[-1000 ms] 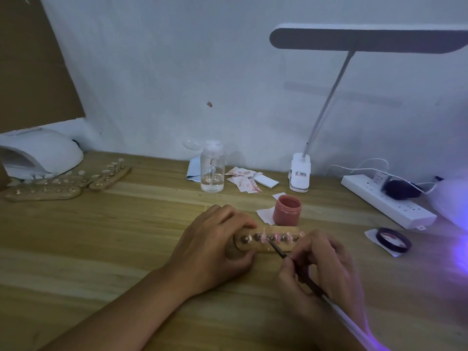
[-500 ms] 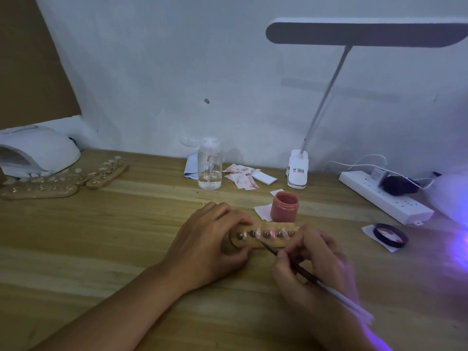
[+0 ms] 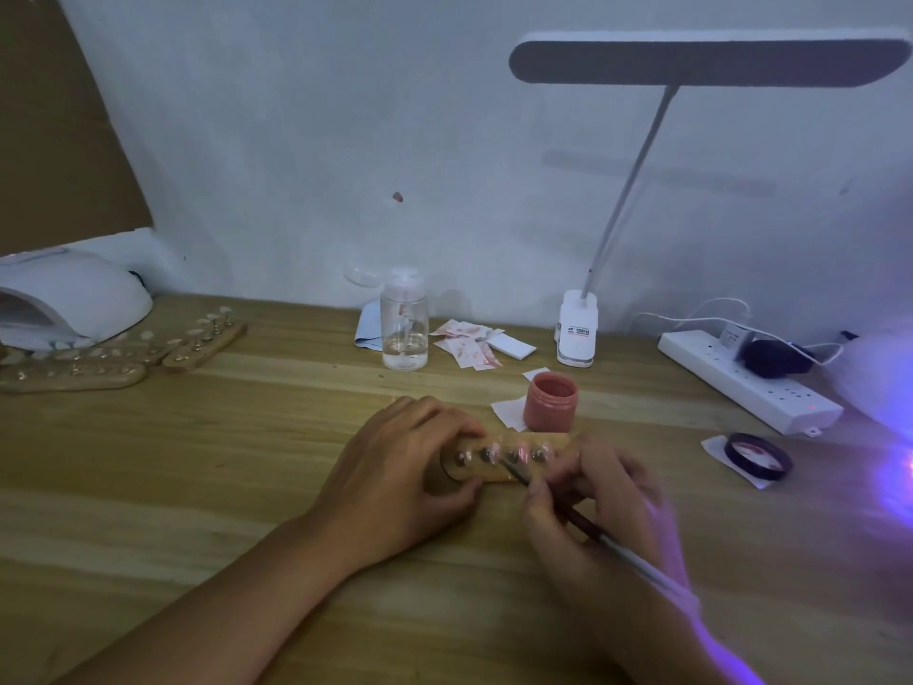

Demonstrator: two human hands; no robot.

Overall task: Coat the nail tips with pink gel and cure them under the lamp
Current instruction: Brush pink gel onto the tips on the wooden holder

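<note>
Far left: the white domed curing lamp [image 3: 74,294] sits at the back of the table [image 3: 197,487], its opening facing right.
Beside it: spare strips [image 3: 79,377] of wood with clear tips on pegs lie just in front of the lamp.
Back centre: a clear pump bottle [image 3: 404,328] stands upright, with pink-stained wipes [image 3: 467,346] scattered to its right.
My left hand [image 3: 395,482]: fingers curled over the left end of the holder strip [image 3: 486,469], thumb on its near edge, gripping it on the table.
Nail tips [image 3: 522,449]: in a row on the holder's pegs; the right-hand ones look pink, but they are too small for more detail.
Pink gel jar [image 3: 550,402]: open and upright, just behind the holder.
Brush [image 3: 583,524]: its dark tip is at the middle pegs.
My right hand [image 3: 602,511]: pinching the brush like a pen, at the holder's right end.
Desk lamp [image 3: 577,333]: clipped base near the wall, arm leaning right.
Right side: a white power strip [image 3: 746,383], and a dark lid [image 3: 758,457] on paper.
</note>
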